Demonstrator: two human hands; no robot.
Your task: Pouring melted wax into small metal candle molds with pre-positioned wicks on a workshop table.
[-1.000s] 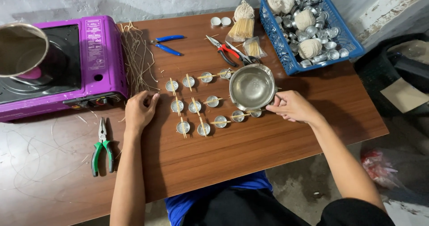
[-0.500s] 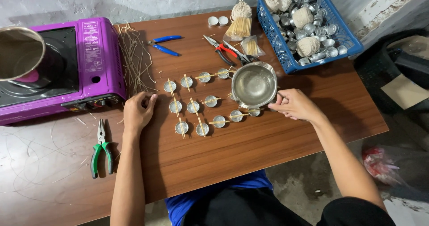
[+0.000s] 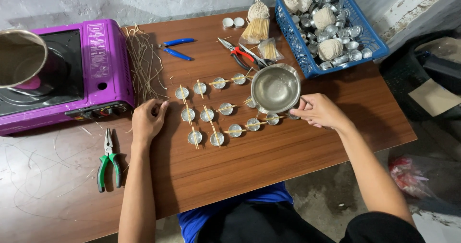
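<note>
Bare wood lies open below the tealight cups (image 3: 222, 109) — stove (image 3: 62, 74) and basket (image 3: 331, 26) hem the sides.

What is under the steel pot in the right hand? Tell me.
Under the steel pot, held by the right hand, small round metal cups with sticks show at its edge; any directly beneath are hidden.

Shiny metal pot (image 3: 275, 87), matt wooden table (image 3: 269, 161)

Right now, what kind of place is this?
Likely a small home workshop for candle making: rows of small metal cups with sticks across them on a wooden table, a purple portable stove, and a blue basket of spare cups and string.
</note>
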